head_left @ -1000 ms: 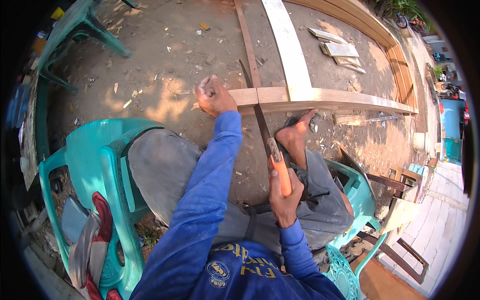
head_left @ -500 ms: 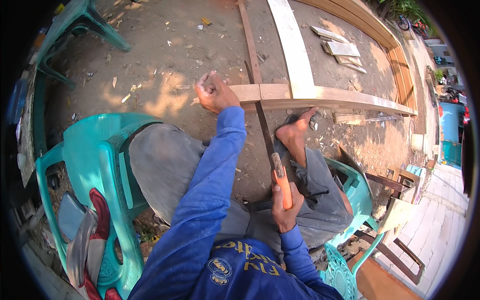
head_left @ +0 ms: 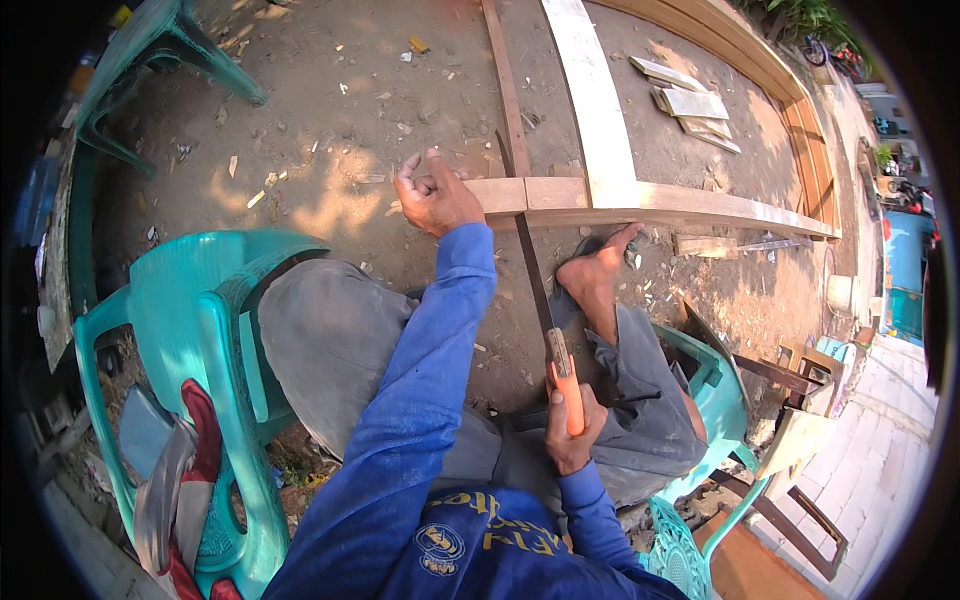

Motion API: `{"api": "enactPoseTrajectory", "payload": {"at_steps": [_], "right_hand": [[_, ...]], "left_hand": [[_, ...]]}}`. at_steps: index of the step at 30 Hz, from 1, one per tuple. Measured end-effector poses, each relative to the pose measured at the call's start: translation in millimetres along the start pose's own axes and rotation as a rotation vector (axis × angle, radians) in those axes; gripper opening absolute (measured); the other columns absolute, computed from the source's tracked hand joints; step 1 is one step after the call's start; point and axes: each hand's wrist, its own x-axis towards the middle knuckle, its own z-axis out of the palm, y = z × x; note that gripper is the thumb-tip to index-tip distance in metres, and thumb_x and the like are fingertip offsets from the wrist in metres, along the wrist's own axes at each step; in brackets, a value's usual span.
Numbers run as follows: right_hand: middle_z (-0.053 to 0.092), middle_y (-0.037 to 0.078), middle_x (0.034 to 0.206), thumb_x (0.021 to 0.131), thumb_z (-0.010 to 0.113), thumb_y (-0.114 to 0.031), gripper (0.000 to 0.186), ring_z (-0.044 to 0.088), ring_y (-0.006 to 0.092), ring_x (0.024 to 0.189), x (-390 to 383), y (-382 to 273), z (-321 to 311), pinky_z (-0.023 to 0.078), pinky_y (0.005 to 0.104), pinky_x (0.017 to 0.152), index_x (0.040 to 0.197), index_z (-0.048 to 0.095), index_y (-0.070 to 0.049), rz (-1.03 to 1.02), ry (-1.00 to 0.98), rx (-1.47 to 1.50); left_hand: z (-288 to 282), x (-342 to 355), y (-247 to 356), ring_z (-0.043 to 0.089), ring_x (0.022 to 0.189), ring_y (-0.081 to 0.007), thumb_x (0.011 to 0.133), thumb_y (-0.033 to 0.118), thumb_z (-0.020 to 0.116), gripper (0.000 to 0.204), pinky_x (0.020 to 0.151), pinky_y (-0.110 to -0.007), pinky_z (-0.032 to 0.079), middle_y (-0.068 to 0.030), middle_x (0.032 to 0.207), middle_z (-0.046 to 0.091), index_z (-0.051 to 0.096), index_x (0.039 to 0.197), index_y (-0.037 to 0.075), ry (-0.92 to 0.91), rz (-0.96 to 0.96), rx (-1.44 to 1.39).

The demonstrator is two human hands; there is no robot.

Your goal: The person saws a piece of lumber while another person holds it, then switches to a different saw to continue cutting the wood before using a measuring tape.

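My left hand (head_left: pixel 440 200) is closed on the near wooden beam (head_left: pixel 555 192) at its left part, fingers curled over the wood. My right hand (head_left: pixel 573 432) grips the orange handle (head_left: pixel 566 397) of a handsaw low in front of my lap. The dark saw blade (head_left: pixel 532 270) runs up through a cut in the beam, just right of my left hand, with its tip showing beyond. A pale board (head_left: pixel 590 100) and a thin brown strip (head_left: pixel 500 70) extend from the beam away from me. My bare foot (head_left: pixel 600 270) rests under the beam.
Teal plastic chairs (head_left: pixel 180 290) are at both sides, one with red-and-grey cloth (head_left: pixel 205 430) on it. A green plastic stool (head_left: pixel 170 55) stands upper left. Loose boards (head_left: pixel 695 105), a long timber frame (head_left: pixel 800 130) and wood scraps lie on the dirt ground. A white block wall (head_left: pixel 880 420) is at right.
My right hand has drawn the saw back toward me, with more blade on the near side of the beam. My left hand stays on the wood. The view has shifted slightly.
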Motion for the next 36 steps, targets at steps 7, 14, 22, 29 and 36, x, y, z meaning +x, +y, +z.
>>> {"api": "enactPoseTrajectory", "payload": {"at_steps": [7, 14, 22, 29, 36], "right_hand": [[0.055, 0.013, 0.063, 0.091, 0.067, -0.015, 0.019, 0.056, 0.0230, 0.053, 110, 40, 103, 0.043, 0.0362, 0.053, 0.083, 0.059, 0.000, -0.040, 0.141, 0.292], [0.057, 0.013, 0.065, 0.094, 0.064, -0.021, 0.024, 0.057, 0.0208, 0.056, 110, 24, 85, 0.044, 0.0371, 0.056, 0.091, 0.063, 0.002, 0.122, -0.047, 0.376], [0.053, 0.005, 0.060, 0.095, 0.061, -0.017, 0.024, 0.050, 0.0096, 0.054, 19, -52, -10, 0.039, 0.0310, 0.052, 0.096, 0.068, 0.005, 0.382, -0.063, 0.232], [0.049, 0.007, 0.056, 0.095, 0.062, -0.018, 0.027, 0.045, 0.0109, 0.052, 72, -31, 32, 0.037, 0.0335, 0.050, 0.080, 0.063, 0.004, 0.143, -0.011, 0.119], [0.052, 0.014, 0.057, 0.092, 0.065, -0.021, 0.026, 0.054, 0.0165, 0.052, 56, -24, 28, 0.042, 0.0378, 0.054, 0.082, 0.065, 0.003, 0.188, -0.077, 0.087]], "left_hand": [[3, 0, 4, 0.049, 0.048, -0.0103, 0.093, 0.017, 0.068, 0.026, 0.051, -0.030, 0.041, -0.0012, 0.050, 0.050, 0.061, 0.111, 0.000, -0.056, 0.027, 0.065], [4, 0, 4, 0.047, 0.049, -0.0094, 0.092, 0.016, 0.069, 0.025, 0.051, -0.030, 0.039, -0.0005, 0.050, 0.049, 0.062, 0.111, 0.001, -0.030, 0.118, 0.137], [-3, 4, -3, 0.048, 0.051, -0.0099, 0.091, 0.016, 0.070, 0.027, 0.055, -0.031, 0.041, -0.0007, 0.052, 0.050, 0.062, 0.112, 0.001, -0.010, 0.068, 0.135], [0, -2, 2, 0.057, 0.054, -0.0121, 0.090, 0.016, 0.072, 0.031, 0.057, -0.031, 0.046, -0.0019, 0.055, 0.055, 0.060, 0.113, 0.001, -0.032, 0.084, 0.155], [-8, 13, 2, 0.064, 0.055, -0.0159, 0.093, 0.017, 0.070, 0.033, 0.049, -0.031, 0.046, -0.0065, 0.060, 0.059, 0.057, 0.117, -0.001, 0.011, 0.002, 0.101]]}}
